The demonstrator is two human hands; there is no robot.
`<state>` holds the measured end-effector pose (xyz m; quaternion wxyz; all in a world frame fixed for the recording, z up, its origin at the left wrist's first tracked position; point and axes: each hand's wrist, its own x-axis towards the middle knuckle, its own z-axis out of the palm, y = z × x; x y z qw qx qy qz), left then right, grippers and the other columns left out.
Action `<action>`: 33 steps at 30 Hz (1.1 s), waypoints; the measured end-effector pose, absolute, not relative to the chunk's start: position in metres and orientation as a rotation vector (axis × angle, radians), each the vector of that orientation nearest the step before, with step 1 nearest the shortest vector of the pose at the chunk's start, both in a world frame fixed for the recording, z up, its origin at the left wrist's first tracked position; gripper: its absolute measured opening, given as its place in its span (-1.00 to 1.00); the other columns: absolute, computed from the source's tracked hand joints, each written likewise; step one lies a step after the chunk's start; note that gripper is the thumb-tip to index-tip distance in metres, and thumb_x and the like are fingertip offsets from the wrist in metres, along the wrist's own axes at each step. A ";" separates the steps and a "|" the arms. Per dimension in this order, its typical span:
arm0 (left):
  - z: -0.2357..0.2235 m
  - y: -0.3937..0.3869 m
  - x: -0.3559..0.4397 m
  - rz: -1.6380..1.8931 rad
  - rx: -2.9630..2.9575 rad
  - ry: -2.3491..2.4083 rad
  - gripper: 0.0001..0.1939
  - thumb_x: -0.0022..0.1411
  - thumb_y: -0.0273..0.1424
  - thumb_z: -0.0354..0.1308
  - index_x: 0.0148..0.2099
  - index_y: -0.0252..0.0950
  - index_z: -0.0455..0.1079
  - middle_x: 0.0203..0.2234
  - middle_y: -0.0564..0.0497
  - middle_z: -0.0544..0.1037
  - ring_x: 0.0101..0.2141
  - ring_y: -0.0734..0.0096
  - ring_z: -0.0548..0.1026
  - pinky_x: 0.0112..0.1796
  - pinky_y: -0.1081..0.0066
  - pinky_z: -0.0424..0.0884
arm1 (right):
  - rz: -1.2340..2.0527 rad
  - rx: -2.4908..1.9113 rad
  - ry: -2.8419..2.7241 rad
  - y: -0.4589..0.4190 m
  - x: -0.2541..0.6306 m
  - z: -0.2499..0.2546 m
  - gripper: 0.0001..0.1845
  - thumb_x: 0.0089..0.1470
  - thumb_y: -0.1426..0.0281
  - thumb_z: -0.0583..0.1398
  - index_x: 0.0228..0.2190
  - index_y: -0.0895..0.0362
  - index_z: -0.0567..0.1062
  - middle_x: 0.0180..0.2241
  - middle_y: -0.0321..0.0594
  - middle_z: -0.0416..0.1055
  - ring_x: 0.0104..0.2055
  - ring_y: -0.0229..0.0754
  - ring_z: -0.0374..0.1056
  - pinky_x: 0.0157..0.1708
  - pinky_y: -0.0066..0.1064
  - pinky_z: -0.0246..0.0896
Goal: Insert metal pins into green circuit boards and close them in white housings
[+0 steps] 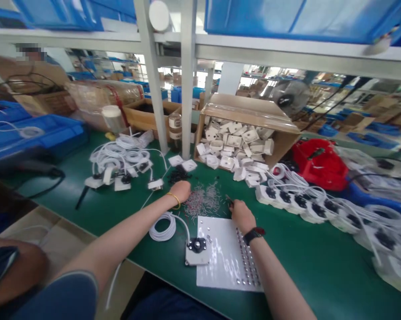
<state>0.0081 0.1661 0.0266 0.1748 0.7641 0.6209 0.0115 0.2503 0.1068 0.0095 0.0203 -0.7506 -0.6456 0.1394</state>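
Observation:
My left hand (181, 191) reaches to the edge of a pile of small black parts (177, 174), its fingers curled; whatever they pinch is hidden. Beside it spreads a heap of small screw-like pieces (203, 198), silvery and partly reddish. My right hand (243, 216), above the top right of a white sheet (220, 258), is closed on a small dark tool (229, 202) whose kind I cannot make out. Rows of shiny round metal pieces (248, 264) lie on that sheet. A white box with a black fitting (197, 253) overlaps the sheet's left edge, its cable coiled (162, 226) to the left.
An open carton (283, 144) of white housings stands behind the heap. Wired white boxes (300, 202) line the right side, near a red bin (318, 164). Coiled white cables (120, 153) lie at left. Shelf posts (188, 89) rise at the back. A person's arm (17, 271) shows at far left.

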 end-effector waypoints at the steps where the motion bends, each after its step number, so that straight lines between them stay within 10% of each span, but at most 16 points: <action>1: 0.027 0.165 0.008 0.035 2.164 1.767 -0.73 0.28 -0.29 0.10 -0.04 -0.34 0.34 -0.14 -0.08 0.45 -0.18 0.31 0.46 -0.17 0.20 0.45 | 0.434 -2.321 -2.032 0.108 0.251 0.010 -0.83 0.20 0.45 0.05 -0.24 0.25 0.41 -0.18 0.05 0.41 -0.17 0.00 0.44 -0.29 -0.33 0.21; 17: 0.041 0.141 -0.017 0.588 2.289 1.591 -0.94 0.16 -0.56 0.15 -0.34 -0.38 0.44 -0.38 -0.04 0.53 -0.30 0.37 0.50 -0.20 0.35 0.42 | 0.464 -2.265 -1.975 0.093 0.246 0.022 -0.85 0.20 0.45 0.03 -0.23 0.24 0.35 -0.15 0.12 0.39 -0.18 0.00 0.42 -0.28 -0.31 0.21; 22: 0.058 0.057 -0.022 1.041 2.294 1.440 -0.92 0.22 -0.47 0.13 -0.29 -0.33 0.45 -0.33 -0.02 0.55 -0.27 0.40 0.51 -0.18 0.41 0.42 | 0.658 -2.010 -1.851 0.048 0.251 0.030 -0.88 0.18 0.45 0.01 -0.33 0.16 0.34 -0.38 -0.19 0.44 -0.33 -0.21 0.39 -0.35 -0.45 0.21; 33: -0.003 -0.054 -0.009 1.214 2.316 1.225 -0.98 0.20 -0.49 0.18 -0.28 -0.32 0.43 -0.42 0.00 0.55 -0.34 0.45 0.51 -0.25 0.47 0.45 | 1.096 -1.642 -1.114 -0.043 0.208 0.007 -0.82 -0.11 0.29 0.27 -0.43 0.15 0.52 -0.50 -0.26 0.46 -0.51 -0.26 0.22 -0.44 -0.41 0.14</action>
